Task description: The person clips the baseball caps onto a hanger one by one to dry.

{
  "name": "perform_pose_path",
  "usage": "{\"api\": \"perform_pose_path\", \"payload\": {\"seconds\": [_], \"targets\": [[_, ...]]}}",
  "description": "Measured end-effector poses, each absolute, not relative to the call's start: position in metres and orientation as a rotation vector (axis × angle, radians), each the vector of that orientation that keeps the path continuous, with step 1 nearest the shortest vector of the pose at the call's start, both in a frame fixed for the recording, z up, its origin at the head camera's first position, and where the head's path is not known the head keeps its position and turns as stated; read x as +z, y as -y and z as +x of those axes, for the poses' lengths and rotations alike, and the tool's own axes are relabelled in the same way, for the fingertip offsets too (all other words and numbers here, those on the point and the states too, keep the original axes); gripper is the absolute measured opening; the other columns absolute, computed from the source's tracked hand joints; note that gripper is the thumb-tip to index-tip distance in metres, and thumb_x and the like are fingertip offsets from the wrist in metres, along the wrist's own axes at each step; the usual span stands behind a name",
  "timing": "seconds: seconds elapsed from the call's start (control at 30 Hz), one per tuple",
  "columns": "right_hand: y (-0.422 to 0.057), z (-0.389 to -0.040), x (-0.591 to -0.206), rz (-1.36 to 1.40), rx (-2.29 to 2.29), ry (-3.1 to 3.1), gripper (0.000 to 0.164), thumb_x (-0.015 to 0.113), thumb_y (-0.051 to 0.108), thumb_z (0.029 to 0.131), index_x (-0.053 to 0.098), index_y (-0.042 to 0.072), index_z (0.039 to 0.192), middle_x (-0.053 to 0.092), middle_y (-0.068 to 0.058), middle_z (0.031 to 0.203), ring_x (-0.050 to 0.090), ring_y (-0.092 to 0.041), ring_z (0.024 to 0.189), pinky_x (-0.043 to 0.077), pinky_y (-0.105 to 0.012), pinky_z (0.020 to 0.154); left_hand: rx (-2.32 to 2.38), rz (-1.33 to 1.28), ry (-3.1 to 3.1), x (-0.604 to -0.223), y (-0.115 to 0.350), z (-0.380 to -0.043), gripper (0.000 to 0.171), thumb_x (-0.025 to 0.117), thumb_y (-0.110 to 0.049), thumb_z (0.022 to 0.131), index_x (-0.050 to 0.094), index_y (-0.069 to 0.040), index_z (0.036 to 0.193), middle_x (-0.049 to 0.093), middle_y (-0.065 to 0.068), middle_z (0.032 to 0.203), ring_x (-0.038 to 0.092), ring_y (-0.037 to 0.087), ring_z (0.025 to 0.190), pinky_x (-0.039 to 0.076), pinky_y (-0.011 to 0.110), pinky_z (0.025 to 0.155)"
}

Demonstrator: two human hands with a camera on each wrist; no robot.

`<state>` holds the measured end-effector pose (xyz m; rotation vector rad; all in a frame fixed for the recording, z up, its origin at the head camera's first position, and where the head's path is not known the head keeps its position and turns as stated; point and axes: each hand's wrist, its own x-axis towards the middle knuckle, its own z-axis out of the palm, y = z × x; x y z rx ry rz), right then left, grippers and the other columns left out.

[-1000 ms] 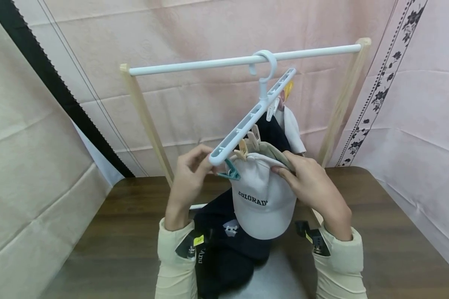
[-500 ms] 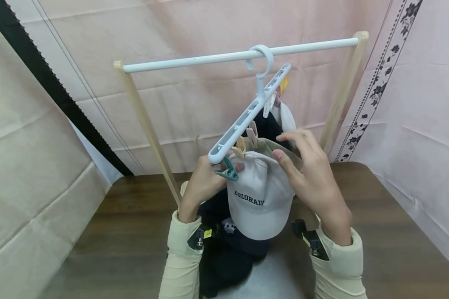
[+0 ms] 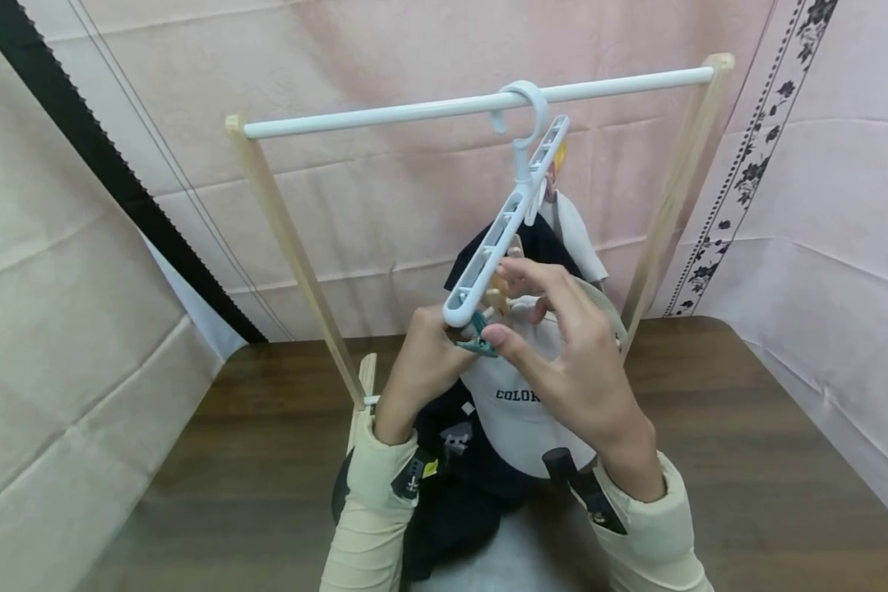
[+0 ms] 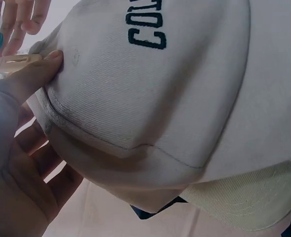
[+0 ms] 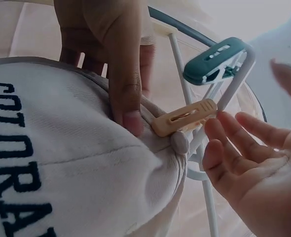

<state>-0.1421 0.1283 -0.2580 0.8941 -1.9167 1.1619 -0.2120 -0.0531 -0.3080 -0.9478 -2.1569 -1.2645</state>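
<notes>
A white cap [image 3: 514, 423] with dark lettering hangs below the near end of a pale-blue clip hanger [image 3: 520, 197]. My left hand [image 3: 425, 362] pinches the cap's edge, thumb on the outside and fingers behind, as the left wrist view shows. A tan clip [image 5: 185, 117] grips the cap's edge close beside that thumb. My right hand [image 3: 577, 362] is at the hanger's near end with fingers loosely bent and thumb apart; in the right wrist view its fingertips are right at the tan clip's end. A teal clip [image 5: 214, 61] hangs from the hanger's end.
The hanger hooks over a white rod [image 3: 385, 117] between wooden posts. Behind the white cap hang an olive cap [image 4: 249, 197], a dark cap [image 3: 540, 244] and a white item [image 3: 573, 234]. Dark caps [image 3: 459, 518] lie low in front, over the brown table [image 3: 252, 460].
My right hand has let go of the caps' right side and moved left to the clips. My left hand has moved from the hanger's end onto the white cap's edge.
</notes>
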Motion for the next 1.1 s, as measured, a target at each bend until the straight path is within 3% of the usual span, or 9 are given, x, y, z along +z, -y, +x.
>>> {"api": "perform_pose_path", "payload": {"seconds": [0.07,0.2,0.33,0.53,0.7,0.83,0.93,1.1], "targets": [[-0.13,-0.142,-0.258,0.849,1.165,1.916,0.055,0.073,0.032,0.092,0.055,0.006,0.137,0.062,-0.007,0.125,0.057,-0.019,0.1,0.048,-0.028,0.082,-1.227,-0.943,2.18,-0.307,0.05,-0.211,0.015,0.077,-0.014,0.088,0.07,-0.006,0.098,0.062,0.001,0.076,0.054,0.011,0.064,0.048,0.026,0.059],[-0.13,-0.143,-0.258,0.754,1.197,2.02,0.061,0.078,0.015,0.087,0.05,0.008,0.141,0.058,-0.007,0.12,0.058,-0.018,0.103,0.051,-0.029,0.081,-1.174,-0.93,2.207,-0.305,0.046,-0.208,0.016,0.077,-0.013,0.088,0.07,-0.004,0.1,0.055,0.001,0.071,0.049,0.011,0.061,0.044,0.025,0.054],[-0.13,-0.144,-0.258,0.659,1.225,2.14,0.057,0.075,0.017,0.09,0.049,0.008,0.14,0.054,-0.007,0.117,0.056,-0.016,0.097,0.048,-0.027,0.075,-1.144,-0.93,2.218,-0.304,0.044,-0.207,0.019,0.077,-0.012,0.088,0.07,-0.004,0.104,0.054,0.001,0.071,0.048,0.01,0.06,0.043,0.024,0.053],[-0.133,-0.144,-0.258,0.662,1.217,2.131,0.035,0.074,0.011,0.09,0.063,0.005,0.122,0.058,-0.005,0.119,0.056,-0.012,0.088,0.049,-0.021,0.07,-1.133,-0.95,2.236,-0.304,0.043,-0.206,0.031,0.08,-0.01,0.084,0.07,-0.004,0.113,0.064,0.002,0.083,0.052,0.011,0.064,0.047,0.023,0.056],[-0.132,-0.144,-0.258,0.676,1.227,2.135,0.036,0.072,0.007,0.091,0.062,0.003,0.125,0.054,-0.008,0.121,0.057,-0.013,0.092,0.051,-0.019,0.075,-1.124,-0.955,2.246,-0.303,0.042,-0.205,0.031,0.079,-0.012,0.086,0.069,-0.004,0.114,0.058,0.002,0.075,0.05,0.013,0.061,0.046,0.024,0.054],[-0.13,-0.142,-0.257,0.62,1.202,2.11,0.038,0.074,0.007,0.089,0.06,0.001,0.124,0.053,-0.01,0.117,0.06,-0.015,0.094,0.055,-0.024,0.077,-1.103,-0.942,2.271,-0.302,0.04,-0.205,0.031,0.078,-0.015,0.087,0.069,-0.005,0.115,0.059,0.001,0.077,0.051,0.012,0.061,0.047,0.023,0.055],[-0.129,-0.14,-0.257,0.568,1.164,2.105,0.035,0.074,0.01,0.089,0.058,0.0,0.118,0.056,-0.009,0.113,0.065,-0.016,0.091,0.057,-0.027,0.076,-1.079,-0.93,2.293,-0.301,0.039,-0.205,0.032,0.078,-0.016,0.087,0.069,-0.005,0.115,0.061,0.001,0.08,0.051,0.011,0.062,0.048,0.023,0.055],[-0.13,-0.133,-0.255,0.522,1.217,2.199,0.024,0.069,0.013,0.094,0.056,0.003,0.112,0.06,-0.006,0.103,0.067,-0.013,0.075,0.055,-0.021,0.066,-1.032,-0.923,2.314,-0.301,0.04,-0.206,0.028,0.077,-0.016,0.088,0.07,-0.006,0.113,0.061,0.0,0.081,0.051,0.01,0.064,0.048,0.023,0.057]]}}
